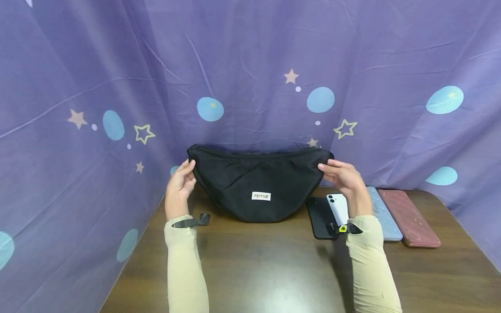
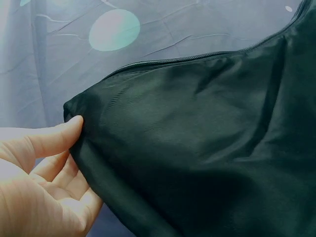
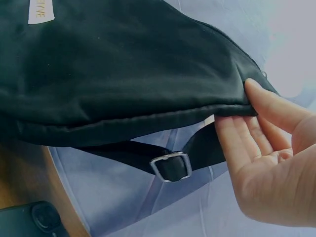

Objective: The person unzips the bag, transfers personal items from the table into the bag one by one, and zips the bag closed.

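Note:
A black half-moon sling bag (image 1: 258, 182) with a white FEIYVE label (image 1: 261, 196) hangs spread between both hands at the back of the table. My left hand (image 1: 181, 187) pinches its left upper corner, thumb on the front and fingers behind. At the opposite corner my right hand (image 1: 344, 178) pinches the fabric the same way. A zipper (image 2: 173, 60) runs along the top edge. Behind the bag, in the right wrist view, a strap with a metal buckle (image 3: 171, 166) hangs down. Whether the bag's bottom touches the table I cannot tell.
Right of the bag lie a black phone (image 1: 318, 217) and a white phone (image 1: 337, 206), partly under my right hand. Beyond them are a light blue wallet (image 1: 387, 221) and a pink wallet (image 1: 411, 217). A purple curtain (image 1: 250, 52) closes off the table's back and left.

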### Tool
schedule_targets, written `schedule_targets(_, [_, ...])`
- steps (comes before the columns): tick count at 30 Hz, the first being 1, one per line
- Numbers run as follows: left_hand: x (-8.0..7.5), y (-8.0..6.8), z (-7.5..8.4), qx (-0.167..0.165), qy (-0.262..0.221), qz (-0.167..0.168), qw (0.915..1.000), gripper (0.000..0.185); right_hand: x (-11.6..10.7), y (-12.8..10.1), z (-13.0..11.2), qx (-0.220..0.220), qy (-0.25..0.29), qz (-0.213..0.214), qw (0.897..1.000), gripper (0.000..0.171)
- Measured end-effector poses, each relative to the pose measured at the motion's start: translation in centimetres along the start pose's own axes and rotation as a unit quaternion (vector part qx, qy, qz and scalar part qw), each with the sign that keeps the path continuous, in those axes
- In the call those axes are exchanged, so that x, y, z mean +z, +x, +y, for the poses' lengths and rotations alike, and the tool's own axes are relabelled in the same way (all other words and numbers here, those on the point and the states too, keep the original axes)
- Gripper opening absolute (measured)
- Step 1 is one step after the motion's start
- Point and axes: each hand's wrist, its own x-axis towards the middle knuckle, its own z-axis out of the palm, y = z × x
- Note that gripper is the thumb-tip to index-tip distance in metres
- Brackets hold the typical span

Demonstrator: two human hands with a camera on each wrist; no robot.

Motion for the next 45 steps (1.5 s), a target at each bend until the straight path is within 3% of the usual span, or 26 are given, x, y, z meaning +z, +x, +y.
schedule_targets(5, [-0.3,-0.5,-0.4,0.021,-0.023,0.015,0.9994,0.031,-0.3,-0.2,1.0,-0.031,-0.005,0.009,0.999,0.038])
schedule_targets(12, [-0.7,-1.2,-0.9,0.034,-0.033,0.018,0.9987,0.03,-0.7,-0.9,1.7,-0.062,-0.062,0.037,0.996,0.034])
schedule_targets(19, [0.0,-0.9,-1.6,0.05,0.02,0.036,0.9979,0.031,-0.8,-1.7,1.6,-0.095,-0.125,0.066,0.985,0.026])
schedule_targets(26, [1.8,0.2,-2.0,0.047,0.081,0.028,0.9952,0.027,-1.7,-2.6,0.7,-0.123,-0.124,0.087,0.981,0.021])
schedule_targets(30, [2.1,0.4,-2.1,0.041,0.1,0.032,0.9937,0.027,-1.8,-2.7,0.3,-0.1,-0.133,0.097,0.981,0.021])
schedule_targets(35, [1.6,0.0,-1.8,0.06,0.125,0.06,0.9885,0.02,-1.7,-1.9,0.8,-0.036,-0.122,0.06,0.99,0.065])
schedule_targets(37, [1.1,-0.2,-1.6,0.067,0.126,0.075,0.9868,0.016,-1.6,-1.5,1.2,-0.017,-0.112,0.037,0.993,0.074])
schedule_targets(40, [0.6,-0.4,-1.3,0.074,0.133,0.098,0.9835,0.013,-1.3,-1.1,1.6,-0.005,-0.101,0.011,0.995,0.074])
schedule_targets(45, [0.3,-0.5,-1.2,0.075,0.157,0.121,0.9773,0.01,-1.0,-0.8,1.9,0.001,-0.08,0.003,0.997,0.074])
